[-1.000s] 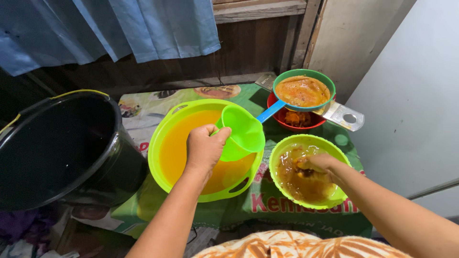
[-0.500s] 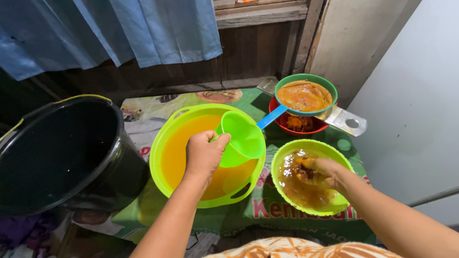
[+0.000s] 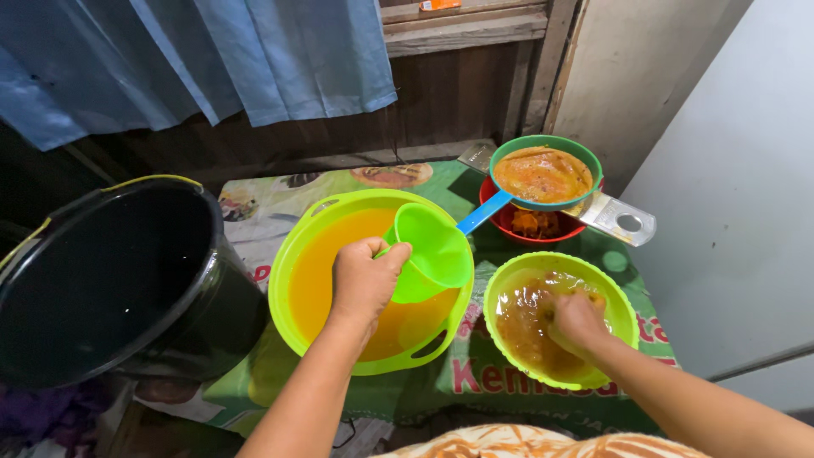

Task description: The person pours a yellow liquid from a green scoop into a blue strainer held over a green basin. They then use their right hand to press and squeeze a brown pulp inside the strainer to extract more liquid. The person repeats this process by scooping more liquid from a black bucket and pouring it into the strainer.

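Observation:
My left hand (image 3: 365,280) grips a lime-green plastic cup (image 3: 431,252), held tilted over a large lime-green basin (image 3: 292,254) of orange liquid. My right hand (image 3: 578,322) is dipped into a smaller lime-green bowl (image 3: 612,288) of brownish liquid with pulp; its fingers are curled in the liquid and what they hold is hidden. Behind stands a green strainer (image 3: 543,174) with a blue handle, filled with orange pulp, resting on a red bowl (image 3: 534,225).
A big black bucket (image 3: 102,271) stands at the left, touching the basin. A metal grater (image 3: 623,220) lies under the strainer. Everything sits on a green printed cloth (image 3: 475,382). Blue curtain and a wooden wall are behind; a pale wall is at the right.
The view has shifted slightly. My left hand keeps the cup over the basin, and my right hand has stayed in the small bowl, moving a little within the liquid.

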